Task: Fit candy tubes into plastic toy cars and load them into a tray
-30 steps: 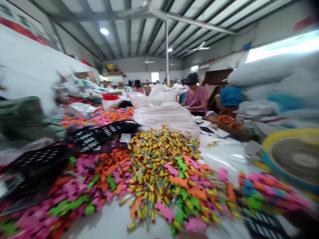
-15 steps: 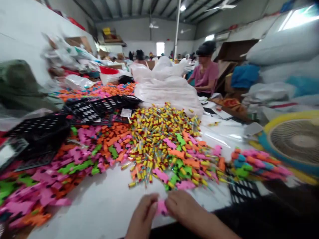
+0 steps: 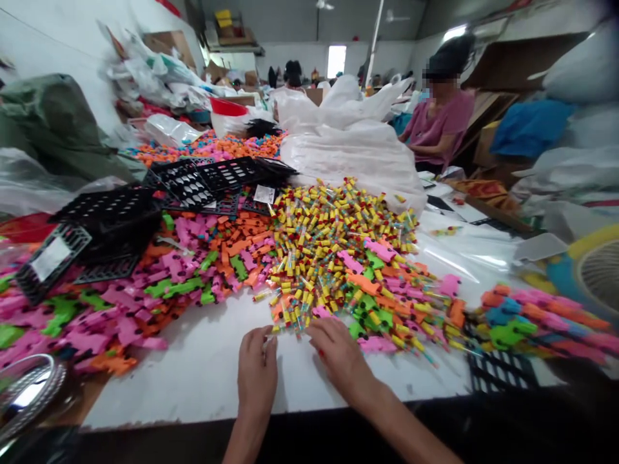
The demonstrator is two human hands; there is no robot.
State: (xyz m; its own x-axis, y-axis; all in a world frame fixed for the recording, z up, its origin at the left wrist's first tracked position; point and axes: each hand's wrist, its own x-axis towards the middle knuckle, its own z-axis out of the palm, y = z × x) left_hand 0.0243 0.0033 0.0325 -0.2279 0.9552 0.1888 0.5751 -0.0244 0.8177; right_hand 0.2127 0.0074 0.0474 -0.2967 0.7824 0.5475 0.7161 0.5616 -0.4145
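My left hand (image 3: 258, 364) is above the white table (image 3: 203, 374), its fingers curled and the thumb close to the index finger. What it holds, if anything, is too small to make out. My right hand (image 3: 341, 357) is at the near edge of the tube pile with its fingers bent down; a small red spot shows under them, but its object is mostly hidden. Just beyond the fingertips lie a pink car-shaped piece (image 3: 325, 312) and a heap of small clear tubes with yellow and red ends (image 3: 319, 251). Green car-shaped pieces (image 3: 370, 316) lie to the right.
Pink, orange and green car shapes (image 3: 128, 328) spread leftward, with black slotted trays (image 3: 106, 212) on top. A bundle of coloured cars (image 3: 512, 322) and a black grid tray (image 3: 500, 370) lie right, near a fan (image 3: 599, 270). Behind are a white sack (image 3: 348, 151) and a person in pink (image 3: 442, 125).
Both hands have moved forward to the tube pile and spread apart. The pink car piece that was between them no longer shows there. The view has turned left and tilted down.
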